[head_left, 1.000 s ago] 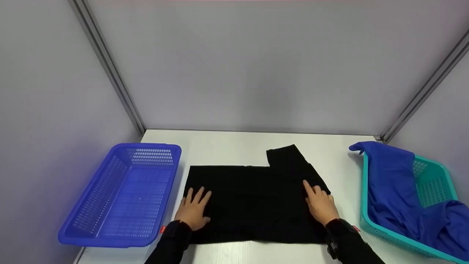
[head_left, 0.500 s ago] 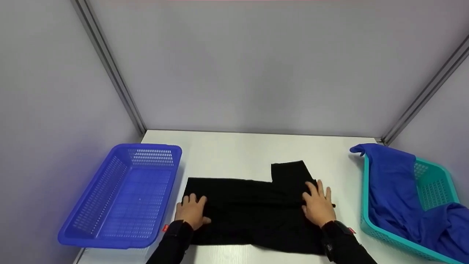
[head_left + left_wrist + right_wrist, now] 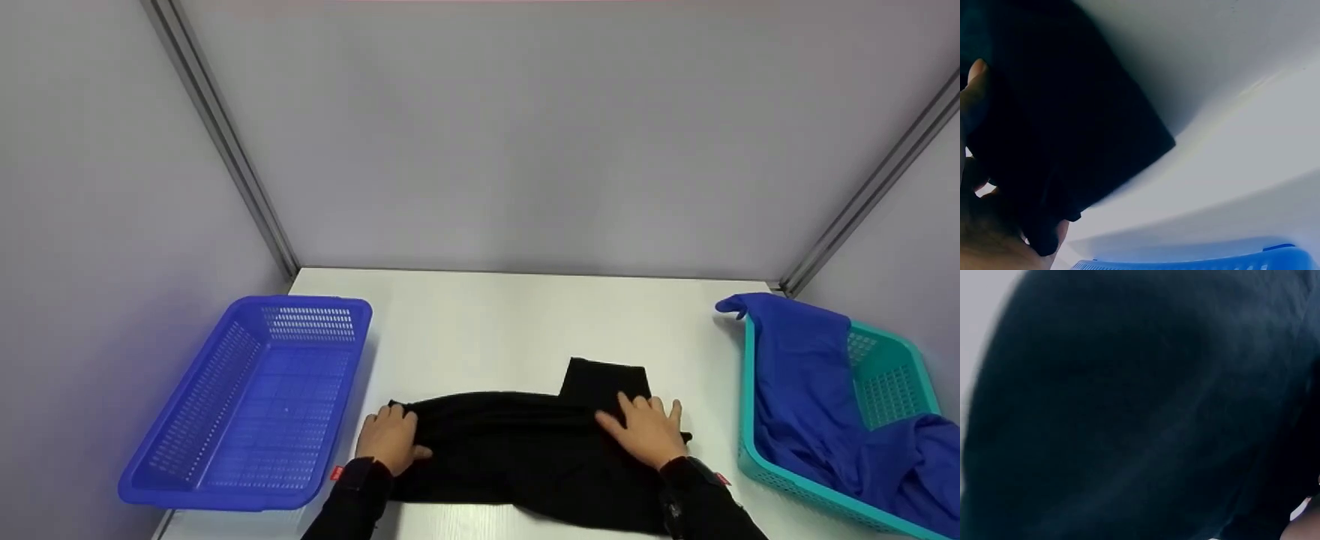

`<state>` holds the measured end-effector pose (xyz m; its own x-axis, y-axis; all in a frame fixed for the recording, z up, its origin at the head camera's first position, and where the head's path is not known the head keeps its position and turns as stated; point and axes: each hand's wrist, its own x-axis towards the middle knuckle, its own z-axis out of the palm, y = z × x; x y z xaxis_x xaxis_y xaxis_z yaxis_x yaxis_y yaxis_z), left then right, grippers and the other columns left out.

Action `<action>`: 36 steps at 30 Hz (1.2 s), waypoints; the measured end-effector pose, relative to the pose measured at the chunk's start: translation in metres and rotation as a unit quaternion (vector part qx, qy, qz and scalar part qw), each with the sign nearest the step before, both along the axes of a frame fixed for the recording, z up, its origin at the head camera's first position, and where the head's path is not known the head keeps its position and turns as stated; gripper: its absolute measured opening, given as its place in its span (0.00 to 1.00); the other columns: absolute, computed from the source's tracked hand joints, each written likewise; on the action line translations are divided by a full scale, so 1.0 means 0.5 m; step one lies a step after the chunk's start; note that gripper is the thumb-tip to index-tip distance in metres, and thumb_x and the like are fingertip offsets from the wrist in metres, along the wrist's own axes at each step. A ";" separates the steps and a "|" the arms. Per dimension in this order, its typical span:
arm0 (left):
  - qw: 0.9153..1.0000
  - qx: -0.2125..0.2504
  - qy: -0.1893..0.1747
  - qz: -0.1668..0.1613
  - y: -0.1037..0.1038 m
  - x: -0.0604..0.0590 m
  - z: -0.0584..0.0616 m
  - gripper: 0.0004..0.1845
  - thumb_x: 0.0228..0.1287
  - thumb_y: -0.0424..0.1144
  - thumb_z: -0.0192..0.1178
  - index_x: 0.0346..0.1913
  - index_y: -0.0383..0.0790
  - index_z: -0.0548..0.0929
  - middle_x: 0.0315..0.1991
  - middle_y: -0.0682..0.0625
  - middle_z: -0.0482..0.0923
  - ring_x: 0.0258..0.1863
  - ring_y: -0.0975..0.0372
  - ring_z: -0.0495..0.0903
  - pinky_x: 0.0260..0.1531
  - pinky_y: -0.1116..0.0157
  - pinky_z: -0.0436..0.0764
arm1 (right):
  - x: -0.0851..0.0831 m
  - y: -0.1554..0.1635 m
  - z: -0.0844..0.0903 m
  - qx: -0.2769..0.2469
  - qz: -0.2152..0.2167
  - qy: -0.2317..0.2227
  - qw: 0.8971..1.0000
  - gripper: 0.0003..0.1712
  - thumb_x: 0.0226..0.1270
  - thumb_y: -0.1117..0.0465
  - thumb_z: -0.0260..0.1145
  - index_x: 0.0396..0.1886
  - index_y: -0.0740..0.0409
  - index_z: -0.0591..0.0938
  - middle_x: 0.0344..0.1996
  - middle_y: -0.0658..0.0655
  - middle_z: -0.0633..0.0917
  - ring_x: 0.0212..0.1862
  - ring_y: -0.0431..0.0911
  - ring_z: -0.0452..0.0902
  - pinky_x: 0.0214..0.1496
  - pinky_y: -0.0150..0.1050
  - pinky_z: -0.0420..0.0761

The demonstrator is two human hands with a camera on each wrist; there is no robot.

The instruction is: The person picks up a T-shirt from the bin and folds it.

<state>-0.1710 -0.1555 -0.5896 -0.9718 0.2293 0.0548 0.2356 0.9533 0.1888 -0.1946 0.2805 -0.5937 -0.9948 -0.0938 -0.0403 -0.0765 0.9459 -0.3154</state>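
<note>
A black T-shirt (image 3: 510, 450) lies folded on the white table, one short sleeve sticking out at its far right. My left hand (image 3: 389, 437) is on the shirt's left end, fingertips at the far edge. In the left wrist view the left thumb (image 3: 977, 73) lies against the cloth, and the fingers curl round the bunched edge. On the right part, just below the sleeve, my right hand (image 3: 646, 435) rests with fingers and thumb spread. Dark cloth fills most of the right wrist view, with only a bit of skin at the lower right corner.
A blue plastic basket (image 3: 356, 375) with nothing in it stands left of the shirt. At the right is a teal basket (image 3: 746, 390) holding blue cloth (image 3: 799, 360), part of which hangs over its rim. Grey panels (image 3: 525, 150) enclose the table (image 3: 465, 330).
The shirt's far edge and sleeve have come nearer the person, and its middle has creased. My right hand has spread its fingers and moved slightly; my left fingers have drawn in at the edge.
</note>
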 end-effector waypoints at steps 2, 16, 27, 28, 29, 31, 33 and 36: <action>1.000 0.006 -0.001 0.004 0.000 0.002 0.000 0.29 0.53 0.54 0.80 0.44 0.35 0.80 0.44 0.39 0.81 0.48 0.43 0.79 0.48 0.43 0.77 | -0.001 0.000 -0.002 -0.019 -0.016 0.015 1.000 0.35 0.83 0.40 0.54 0.65 0.67 0.80 0.58 0.70 0.82 0.66 0.72 0.69 0.72 0.83 0.45; 0.999 0.014 -0.026 0.025 0.005 0.007 0.006 0.33 0.53 0.55 0.80 0.50 0.36 0.78 0.42 0.39 0.84 0.46 0.41 0.83 0.48 0.39 0.76 | 0.010 0.017 -0.007 -0.061 -0.037 0.024 0.997 0.35 0.73 0.58 0.69 0.73 0.66 0.69 0.67 0.74 0.74 0.71 0.74 0.63 0.72 0.82 0.47; 0.985 0.128 -0.099 0.068 0.001 -0.005 0.061 0.21 0.75 0.53 0.59 0.45 0.35 0.82 0.63 0.36 0.72 0.61 0.36 0.70 0.56 0.33 0.74 | -0.005 0.021 0.016 -0.053 -0.037 0.055 0.996 0.07 0.64 0.65 0.67 0.37 0.62 0.76 0.34 0.61 0.79 0.42 0.63 0.75 0.60 0.67 0.69; 0.987 0.116 -0.091 0.065 0.000 -0.007 0.063 0.15 0.75 0.47 0.60 0.43 0.36 0.82 0.61 0.37 0.74 0.61 0.36 0.71 0.56 0.33 0.74 | -0.007 0.023 0.019 -0.062 -0.036 0.061 0.996 0.08 0.64 0.66 0.65 0.36 0.61 0.73 0.30 0.61 0.79 0.38 0.62 0.76 0.62 0.68 0.68; 0.990 0.099 -0.083 0.059 -0.001 -0.008 0.064 0.09 0.73 0.40 0.60 0.41 0.35 0.81 0.57 0.37 0.77 0.59 0.36 0.73 0.55 0.34 0.75 | -0.009 0.025 0.023 -0.067 -0.033 0.067 0.995 0.09 0.63 0.67 0.65 0.36 0.60 0.71 0.27 0.60 0.79 0.35 0.61 0.78 0.63 0.69 0.68; 0.995 0.060 -0.065 0.046 -0.003 -0.011 0.066 0.05 0.64 0.31 0.64 0.40 0.35 0.80 0.48 0.37 0.82 0.52 0.37 0.77 0.52 0.35 0.77 | -0.012 0.029 0.031 -0.075 -0.028 0.075 0.994 0.11 0.64 0.68 0.63 0.37 0.59 0.68 0.22 0.59 0.79 0.33 0.62 0.81 0.69 0.73 0.63; 0.997 0.034 -0.052 0.039 -0.005 -0.013 0.065 0.08 0.58 0.26 0.66 0.38 0.35 0.78 0.40 0.38 0.84 0.45 0.38 0.80 0.47 0.37 0.80 | -0.015 0.033 0.041 -0.081 -0.025 0.075 0.994 0.12 0.65 0.69 0.63 0.42 0.61 0.69 0.25 0.62 0.81 0.38 0.65 0.82 0.73 0.76 0.56; 0.998 0.033 -0.032 0.042 -0.008 -0.018 0.067 0.10 0.57 0.23 0.66 0.39 0.35 0.78 0.37 0.37 0.85 0.39 0.40 0.82 0.40 0.39 0.82 | -0.022 0.039 0.055 -0.067 -0.021 0.071 0.995 0.20 0.63 0.71 0.65 0.55 0.66 0.73 0.40 0.69 0.85 0.50 0.70 0.81 0.70 0.76 0.60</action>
